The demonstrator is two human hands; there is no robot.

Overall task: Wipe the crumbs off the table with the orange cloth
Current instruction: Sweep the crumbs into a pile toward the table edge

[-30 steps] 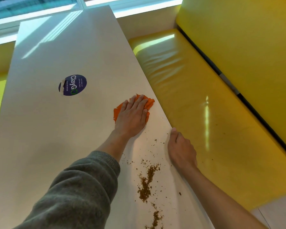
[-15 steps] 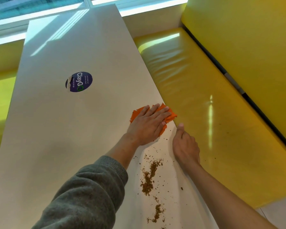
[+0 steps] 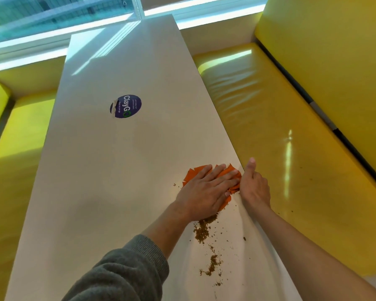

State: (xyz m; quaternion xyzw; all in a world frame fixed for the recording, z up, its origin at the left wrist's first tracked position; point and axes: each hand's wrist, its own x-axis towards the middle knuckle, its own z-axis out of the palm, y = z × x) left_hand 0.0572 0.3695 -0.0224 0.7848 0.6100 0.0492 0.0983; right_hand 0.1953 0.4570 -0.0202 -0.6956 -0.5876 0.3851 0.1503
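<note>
- Flat-palmed is how the left hand (image 3: 206,192) has it: fingers straight and spread, pressing the orange cloth (image 3: 230,177) down onto the table (image 3: 117,181), not curled round it at all. The right hand (image 3: 254,187) sits right at the table's right edge, thumb stuck out toward the far end, and its fingers go over the edge where I can't see them, so I can't tell if it's cupped or holding anything.
- Biggest thing first: the table is a long pale slab running near to far, with a yellow bench (image 3: 291,159) along its right side and a round purple sticker (image 3: 126,106) further up.
- The cloth is bunched up under the left fingers, orange corners poking out on the far side, touching or nearly touching the right hand at the right edge.
- Now the bit that matters: the crumbs (image 3: 202,231) lie on the near side of the left hand, starting just beside its heel and trailing toward the near edge in a loose brown line. So the trail runs near-far, roughly parallel to the table's right edge, and the left hand is closer.
- My guess is the cloth has to get pulled back near and then swept right, toward the waiting right hand.
- A few stray specks sit just left of the cloth too.
</note>
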